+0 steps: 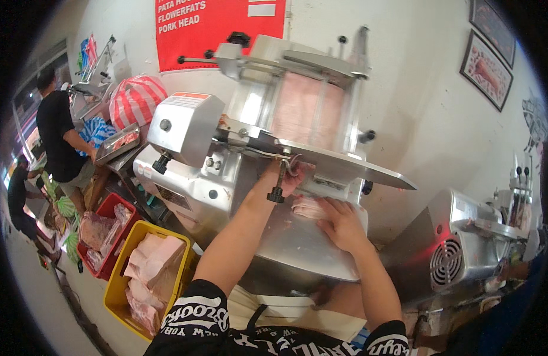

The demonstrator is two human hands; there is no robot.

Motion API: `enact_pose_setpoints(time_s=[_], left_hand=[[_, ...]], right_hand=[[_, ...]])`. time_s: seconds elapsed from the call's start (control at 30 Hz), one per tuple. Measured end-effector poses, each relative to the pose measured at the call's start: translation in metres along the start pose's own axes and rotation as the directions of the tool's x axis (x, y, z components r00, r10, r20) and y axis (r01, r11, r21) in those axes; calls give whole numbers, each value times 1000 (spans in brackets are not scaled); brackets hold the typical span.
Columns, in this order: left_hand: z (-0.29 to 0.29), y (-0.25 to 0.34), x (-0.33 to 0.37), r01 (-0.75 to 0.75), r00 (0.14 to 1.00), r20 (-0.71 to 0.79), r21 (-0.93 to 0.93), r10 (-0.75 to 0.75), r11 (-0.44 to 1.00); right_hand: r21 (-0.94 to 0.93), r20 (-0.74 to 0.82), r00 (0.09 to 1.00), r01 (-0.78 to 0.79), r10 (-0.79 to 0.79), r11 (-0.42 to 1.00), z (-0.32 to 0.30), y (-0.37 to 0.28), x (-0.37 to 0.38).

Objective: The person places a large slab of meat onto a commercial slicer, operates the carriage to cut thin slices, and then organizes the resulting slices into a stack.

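Observation:
A metal meat slicer [220, 178] fills the middle, with a pale pink slab of pork [306, 110] lying on its carriage, blurred. My left hand [299, 175] reaches in beneath the slicer's blade edge, beside a black-knobbed screw [276, 194]. Its fingers are partly hidden by the knob and the machine, and a thin pinkish strip shows near them. Lower right, my right hand [344, 225] has its fingers over a small folded stack of pork slices [308, 207] on the slicer's steel receiving plate [297, 243].
Left of me, a yellow crate [116, 296] holds pale pork slabs, and a red crate [94, 270] holds more meat. A second metal machine [458, 243] with a round vent stands at the right. Farther left, a person in black [55, 130] holds a metal tray [116, 144].

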State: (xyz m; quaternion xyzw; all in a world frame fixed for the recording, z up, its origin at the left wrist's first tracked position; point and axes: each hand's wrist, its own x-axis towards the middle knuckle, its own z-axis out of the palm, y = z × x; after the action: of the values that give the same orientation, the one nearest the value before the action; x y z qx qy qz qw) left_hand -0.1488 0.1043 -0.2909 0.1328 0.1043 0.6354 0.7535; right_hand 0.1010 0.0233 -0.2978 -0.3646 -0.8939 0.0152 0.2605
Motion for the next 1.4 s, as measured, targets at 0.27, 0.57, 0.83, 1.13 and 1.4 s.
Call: enact_pose_setpoints(time_s=[0.27, 0.57, 0.83, 1.13, 1.4], left_hand=[[-38, 7, -15, 16, 976, -216, 118, 10, 993], [44, -55, -82, -29, 997, 56, 910, -52, 413], [2, -15, -49, -115, 981, 160, 935, 108, -336], [10, 2, -4, -135, 989, -36, 123, 140, 983], [-10, 4, -9, 118, 972, -219, 128, -88, 985]], right_hand=[[16, -17, 1000, 19, -19, 1000, 1, 6, -3], [723, -72, 925, -210, 374, 658, -25, -12, 21], [-147, -352, 905, -306, 240, 941, -8, 18, -4], [18, -94, 994, -55, 56, 998, 5, 9, -6], [44, -66, 996, -56, 59, 997, 3, 5, -7]])
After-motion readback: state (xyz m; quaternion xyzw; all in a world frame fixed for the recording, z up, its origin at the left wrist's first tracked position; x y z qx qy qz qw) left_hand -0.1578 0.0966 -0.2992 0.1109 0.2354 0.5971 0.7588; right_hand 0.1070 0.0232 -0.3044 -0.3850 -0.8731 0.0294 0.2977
